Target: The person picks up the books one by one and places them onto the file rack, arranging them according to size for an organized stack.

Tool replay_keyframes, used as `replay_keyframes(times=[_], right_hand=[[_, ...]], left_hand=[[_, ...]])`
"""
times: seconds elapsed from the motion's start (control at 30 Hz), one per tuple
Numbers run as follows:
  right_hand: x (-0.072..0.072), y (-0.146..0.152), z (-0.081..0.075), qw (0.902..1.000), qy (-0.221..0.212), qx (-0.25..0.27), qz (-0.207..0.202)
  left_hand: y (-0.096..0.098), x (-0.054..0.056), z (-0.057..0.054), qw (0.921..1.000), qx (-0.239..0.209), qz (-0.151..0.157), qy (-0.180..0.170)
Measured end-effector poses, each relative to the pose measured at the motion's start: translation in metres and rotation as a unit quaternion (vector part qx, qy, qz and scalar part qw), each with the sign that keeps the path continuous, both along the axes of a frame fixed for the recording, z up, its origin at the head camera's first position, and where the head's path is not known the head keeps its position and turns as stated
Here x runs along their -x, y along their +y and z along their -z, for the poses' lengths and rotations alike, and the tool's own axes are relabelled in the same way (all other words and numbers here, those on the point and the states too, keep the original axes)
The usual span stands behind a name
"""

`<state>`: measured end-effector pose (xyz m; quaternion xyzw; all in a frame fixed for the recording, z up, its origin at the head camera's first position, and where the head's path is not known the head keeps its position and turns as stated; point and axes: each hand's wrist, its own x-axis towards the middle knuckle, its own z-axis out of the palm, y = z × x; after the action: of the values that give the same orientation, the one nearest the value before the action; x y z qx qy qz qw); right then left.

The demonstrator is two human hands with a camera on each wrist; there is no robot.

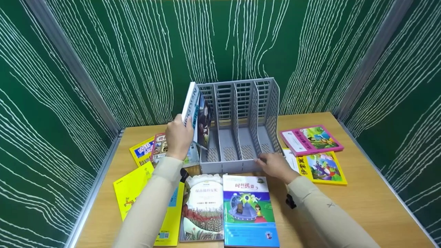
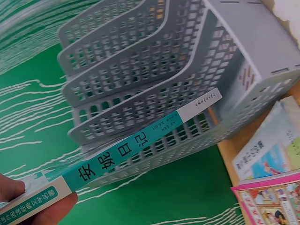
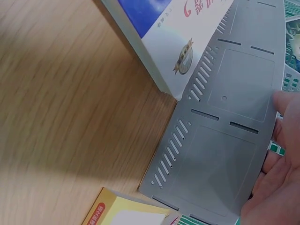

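My left hand (image 1: 179, 137) grips the lower end of a book with a white and teal spine (image 2: 110, 159). This book stands tilted within the leftmost compartment of a grey book rack (image 1: 227, 166). The left wrist view shows finger and thumb on either side of the spine. On the rack's front lip, towards its right end, my right hand (image 1: 277, 168) holds the edge. In the right wrist view, its fingers (image 3: 273, 161) bend around that edge, partly hidden behind the panel. Three more compartments, with perforated dividers, stand to the right of the book.
Before the rack lie a blue time-machine book (image 1: 249, 213), a white-covered book (image 1: 203, 210) and yellow books (image 1: 132, 186). To the right, a pink book (image 1: 311, 139) overlaps a yellow one (image 1: 325, 168). More books (image 1: 160, 148) lie left of the rack. Green walls enclose the wooden table (image 1: 375, 206).
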<state>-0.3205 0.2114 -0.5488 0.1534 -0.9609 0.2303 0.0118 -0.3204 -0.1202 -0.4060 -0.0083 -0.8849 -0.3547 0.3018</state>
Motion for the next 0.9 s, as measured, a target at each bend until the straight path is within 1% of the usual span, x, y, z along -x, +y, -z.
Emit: replay_keyframes(times=[0.2,0.4,0.57,0.7,0.9], right_hand=[[0.001,0.001,-0.001,0.9998,-0.013,0.011,0.004],[-0.001,0.001,0.002,0.9997,-0.014,0.015,0.014],[-0.001,0.001,0.003,0.9998,-0.007,0.017,0.012],[-0.001,0.001,0.002,0.9996,-0.009,0.02,0.015],[0.0,0.001,0.001,0.9997,-0.002,0.025,0.006]], left_hand=[[0.006,0.011,0.011,0.9992,0.016,-0.005,-0.037],[0.011,0.017,0.02,0.9962,0.014,-0.01,-0.086],[0.014,0.027,0.026,0.9943,0.035,-0.019,-0.099],[0.017,0.034,0.031,0.9926,0.048,-0.027,-0.108],[0.021,0.041,0.033,0.988,0.063,-0.04,-0.135]])
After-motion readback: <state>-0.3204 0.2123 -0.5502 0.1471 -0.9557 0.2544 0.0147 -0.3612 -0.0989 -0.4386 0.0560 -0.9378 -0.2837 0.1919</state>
